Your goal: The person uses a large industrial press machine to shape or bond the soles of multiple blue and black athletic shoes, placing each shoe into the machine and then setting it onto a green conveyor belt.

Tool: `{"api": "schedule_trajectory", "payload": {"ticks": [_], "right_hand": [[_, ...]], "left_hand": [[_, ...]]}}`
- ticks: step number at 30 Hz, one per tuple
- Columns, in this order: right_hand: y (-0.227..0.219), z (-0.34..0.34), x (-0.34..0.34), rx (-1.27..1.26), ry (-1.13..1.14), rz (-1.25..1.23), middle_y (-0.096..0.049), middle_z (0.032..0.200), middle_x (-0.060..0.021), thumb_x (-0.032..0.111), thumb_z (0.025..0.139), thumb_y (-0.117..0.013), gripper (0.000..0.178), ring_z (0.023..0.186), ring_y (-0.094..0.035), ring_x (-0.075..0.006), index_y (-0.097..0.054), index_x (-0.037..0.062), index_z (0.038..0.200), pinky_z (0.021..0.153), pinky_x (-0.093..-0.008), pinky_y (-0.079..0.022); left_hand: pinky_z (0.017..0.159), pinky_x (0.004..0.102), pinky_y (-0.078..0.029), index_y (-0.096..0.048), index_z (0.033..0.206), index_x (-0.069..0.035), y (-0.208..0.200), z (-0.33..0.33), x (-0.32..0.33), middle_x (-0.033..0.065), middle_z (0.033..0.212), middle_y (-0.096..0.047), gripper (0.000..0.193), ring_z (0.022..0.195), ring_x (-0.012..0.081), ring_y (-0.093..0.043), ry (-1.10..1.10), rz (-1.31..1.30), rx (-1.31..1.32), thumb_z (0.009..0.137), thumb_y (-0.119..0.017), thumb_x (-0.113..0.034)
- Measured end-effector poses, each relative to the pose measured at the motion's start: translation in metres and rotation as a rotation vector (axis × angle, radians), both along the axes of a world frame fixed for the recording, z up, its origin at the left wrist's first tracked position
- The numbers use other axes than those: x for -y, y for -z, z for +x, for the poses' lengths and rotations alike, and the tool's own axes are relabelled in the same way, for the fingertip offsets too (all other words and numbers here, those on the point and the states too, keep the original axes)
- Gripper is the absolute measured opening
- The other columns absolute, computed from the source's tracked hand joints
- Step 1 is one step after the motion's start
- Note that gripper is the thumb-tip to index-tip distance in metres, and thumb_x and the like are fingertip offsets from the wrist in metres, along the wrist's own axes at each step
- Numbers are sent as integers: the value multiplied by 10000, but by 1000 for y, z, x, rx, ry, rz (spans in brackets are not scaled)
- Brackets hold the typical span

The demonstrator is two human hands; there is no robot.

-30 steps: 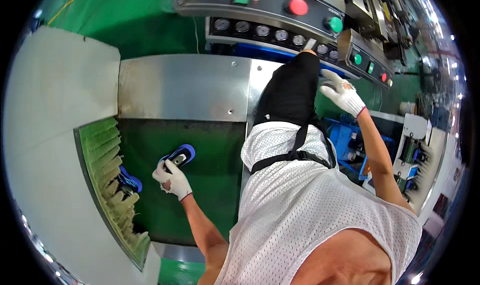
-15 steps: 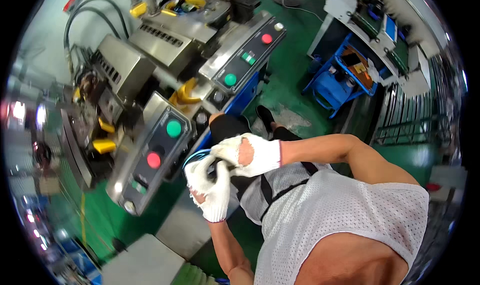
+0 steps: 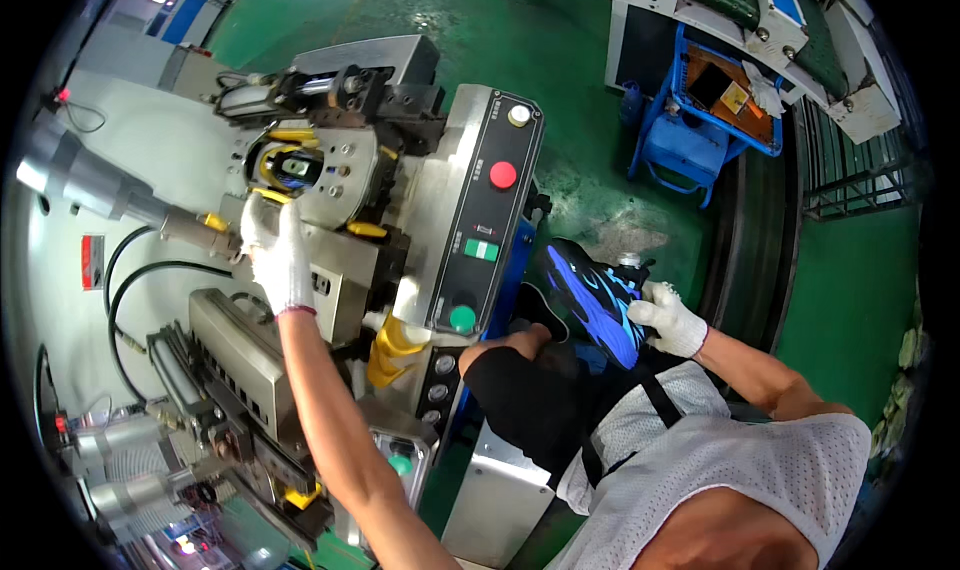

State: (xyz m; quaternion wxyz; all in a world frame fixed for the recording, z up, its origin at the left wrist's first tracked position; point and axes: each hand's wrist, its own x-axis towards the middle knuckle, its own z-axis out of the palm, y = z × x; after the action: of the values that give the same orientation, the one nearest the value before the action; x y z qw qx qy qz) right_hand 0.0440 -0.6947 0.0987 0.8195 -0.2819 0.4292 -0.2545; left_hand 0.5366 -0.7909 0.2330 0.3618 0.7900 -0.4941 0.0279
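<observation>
My right hand (image 3: 665, 318), in a white knit glove, grips a black athletic shoe (image 3: 598, 300) with a blue-violet sole and light-blue streaks. The shoe is tilted, its sole turned toward the machine, and it hangs beside my knee. My left hand (image 3: 272, 252), gloved too, reaches across to the far station of the machine. Its fingers are stretched out and slightly apart at the near edge of the fixture, by a yellow pad (image 3: 272, 196). Inside the fixture's ring sits a dark part (image 3: 297, 168) with blue bits, too small to make out.
A control panel (image 3: 480, 220) with red, green and white buttons lies between my hands. A second panel (image 3: 400, 465) is partly behind my left forearm. Black hoses (image 3: 160, 270) loop at the left. A blue cart (image 3: 690, 150) and a conveyor (image 3: 740, 0) stand at the right.
My hands were together at my lap around something with light-blue lines. They have parted: the right one moved right with the shoe, the left one out to the fixture. The view has shifted.
</observation>
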Motion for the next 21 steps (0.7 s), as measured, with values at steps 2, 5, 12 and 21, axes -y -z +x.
{"api": "schedule_trajectory", "payload": {"ticks": [2, 5, 12, 21], "right_hand": [[43, -12, 4, 0, 52, 64, -624, 1136, -100, 411, 854, -833, 695, 1038, -635, -157, -525, -98, 1213, 874, -329, -551], [56, -10, 19, -142, 83, 40, -591, 1003, -64, 448, 831, -838, 639, 913, -580, -115, -552, -64, 1085, 743, -289, -503], [72, -16, 24, -170, 180, 125, -646, 957, -56, 435, 810, -827, 669, 811, -583, -82, -584, -91, 1144, 633, -265, -462], [80, -11, 15, -355, 27, -223, -581, 960, -32, 233, 881, -782, 426, 870, -549, -113, -566, -29, 1139, 709, -304, -470]], "left_hand": [[1104, 386, -449, -532, 1469, 27, 14, 46, 53, 201, 1437, -602, 619, 1305, 300, -584, -51, 84, -48, 947, -719, -251], [1088, 381, -458, -521, 1480, 32, 35, 99, 101, 206, 1425, -608, 660, 1283, 305, -599, -107, 184, -114, 933, -724, -277], [921, 356, -559, -700, 1325, -140, 75, 119, 155, 145, 1237, -717, 334, 1051, 232, -698, -71, 99, -80, 1004, -616, -166], [963, 324, -545, -648, 1338, -7, -23, -10, 68, 172, 1261, -699, 323, 1089, 242, -683, -216, -599, -141, 1033, -613, -106]]}}
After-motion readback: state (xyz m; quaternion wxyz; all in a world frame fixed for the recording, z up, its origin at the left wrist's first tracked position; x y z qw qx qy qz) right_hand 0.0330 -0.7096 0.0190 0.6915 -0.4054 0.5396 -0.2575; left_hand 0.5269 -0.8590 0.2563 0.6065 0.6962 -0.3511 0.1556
